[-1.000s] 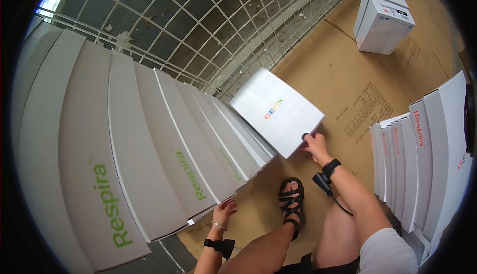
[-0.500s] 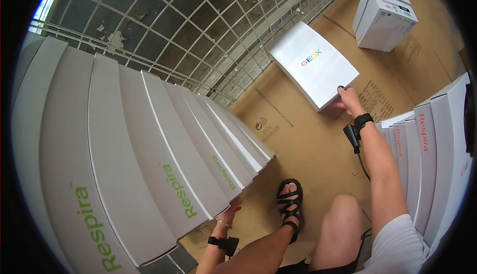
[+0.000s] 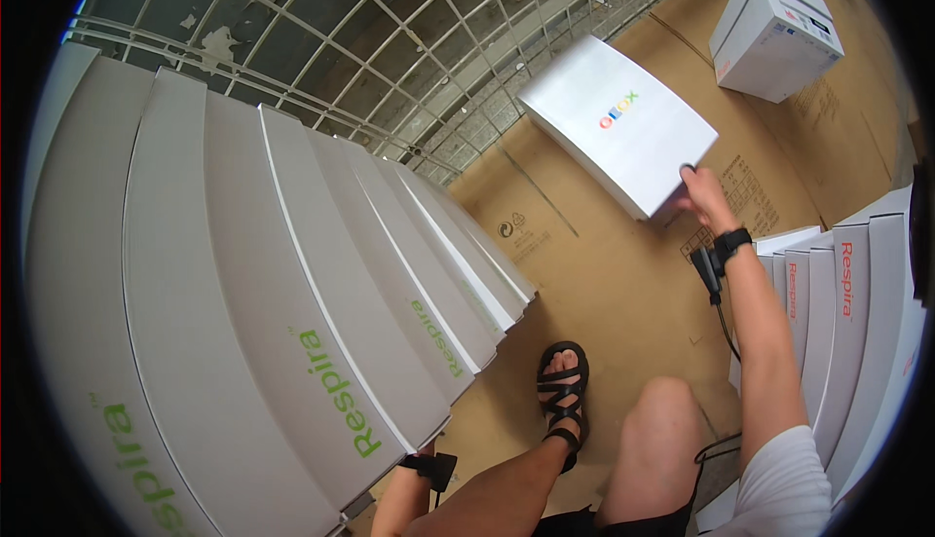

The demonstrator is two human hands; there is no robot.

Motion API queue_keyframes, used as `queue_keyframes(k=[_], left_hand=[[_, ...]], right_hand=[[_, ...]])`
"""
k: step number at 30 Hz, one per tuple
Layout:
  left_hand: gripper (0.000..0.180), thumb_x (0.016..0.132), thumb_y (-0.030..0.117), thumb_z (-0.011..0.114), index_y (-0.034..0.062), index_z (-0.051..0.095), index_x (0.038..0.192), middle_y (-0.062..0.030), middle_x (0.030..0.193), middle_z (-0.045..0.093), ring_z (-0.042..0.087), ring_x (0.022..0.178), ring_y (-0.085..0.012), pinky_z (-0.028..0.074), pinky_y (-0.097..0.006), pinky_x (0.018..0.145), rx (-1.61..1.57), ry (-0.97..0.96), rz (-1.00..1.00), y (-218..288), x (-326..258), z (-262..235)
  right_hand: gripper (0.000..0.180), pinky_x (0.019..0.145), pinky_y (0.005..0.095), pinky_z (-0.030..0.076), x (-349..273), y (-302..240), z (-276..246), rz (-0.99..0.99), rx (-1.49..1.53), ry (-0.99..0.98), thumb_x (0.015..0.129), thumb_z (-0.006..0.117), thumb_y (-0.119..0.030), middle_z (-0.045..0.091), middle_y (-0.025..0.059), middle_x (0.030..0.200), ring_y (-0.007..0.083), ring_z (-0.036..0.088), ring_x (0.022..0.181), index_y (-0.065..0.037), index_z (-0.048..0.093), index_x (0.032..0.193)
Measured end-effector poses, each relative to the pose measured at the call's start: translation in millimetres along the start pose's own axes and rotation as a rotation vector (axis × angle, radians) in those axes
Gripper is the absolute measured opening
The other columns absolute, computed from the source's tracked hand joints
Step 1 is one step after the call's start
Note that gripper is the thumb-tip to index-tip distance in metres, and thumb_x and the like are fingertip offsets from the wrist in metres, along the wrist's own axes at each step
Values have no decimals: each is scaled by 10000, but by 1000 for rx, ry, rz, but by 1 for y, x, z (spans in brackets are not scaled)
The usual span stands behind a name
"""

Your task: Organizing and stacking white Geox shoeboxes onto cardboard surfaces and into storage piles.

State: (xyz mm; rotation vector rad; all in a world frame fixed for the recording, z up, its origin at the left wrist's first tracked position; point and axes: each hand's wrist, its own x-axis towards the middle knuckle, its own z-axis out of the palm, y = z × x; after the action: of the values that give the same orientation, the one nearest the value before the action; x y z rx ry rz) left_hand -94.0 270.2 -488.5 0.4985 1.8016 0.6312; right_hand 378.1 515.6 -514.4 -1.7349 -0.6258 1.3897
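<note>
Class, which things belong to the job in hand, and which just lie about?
Apparently in use:
- white box in right hand
- green-lettered boxes beside left forearm

Apparently just about:
- red-lettered boxes
- lone carton
- wire mesh panel
- cardboard underfoot

Brown cardboard [image 3: 633, 294] bears white boxes [image 3: 336, 284], a sandalled foot [image 3: 562, 391]

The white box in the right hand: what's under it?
Brown cardboard shows beside the white box held by the right hand; whatever lies directly beneath is covered.
</note>
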Motion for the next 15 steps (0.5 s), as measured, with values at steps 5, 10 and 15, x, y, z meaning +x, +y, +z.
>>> queue_keyframes(k=[5, 10, 15], left_hand=[[196, 771, 103, 573, 38, 545, 954, -51, 843, 588, 577, 773, -159, 462, -270, 642, -27, 107, 57, -39, 27, -39], [164, 743, 87, 595, 44, 550, 895, -35, 795, 584, 571, 742, -150, 456, -259, 605, 12, 136, 52, -6, 17, 4], [146, 748, 101, 588, 55, 551, 881, -42, 814, 584, 571, 748, -153, 453, -246, 591, -109, 140, 67, -15, 21, 30]], right_hand=[[306, 661, 350, 520, -1, 5, 23, 27, 155, -110, 826, 460, -169, 542, 144, 904, 229, 571, 772, 106, 474, 961], [193, 530, 214, 419, -59, 95, 43, 114, 316, -208, 820, 549, -270, 522, 1, 733, 77, 501, 646, -86, 503, 856], [283, 587, 239, 430, -127, 142, 137, 186, 49, -547, 748, 606, -149, 566, 53, 777, 124, 518, 647, 2, 500, 963]])
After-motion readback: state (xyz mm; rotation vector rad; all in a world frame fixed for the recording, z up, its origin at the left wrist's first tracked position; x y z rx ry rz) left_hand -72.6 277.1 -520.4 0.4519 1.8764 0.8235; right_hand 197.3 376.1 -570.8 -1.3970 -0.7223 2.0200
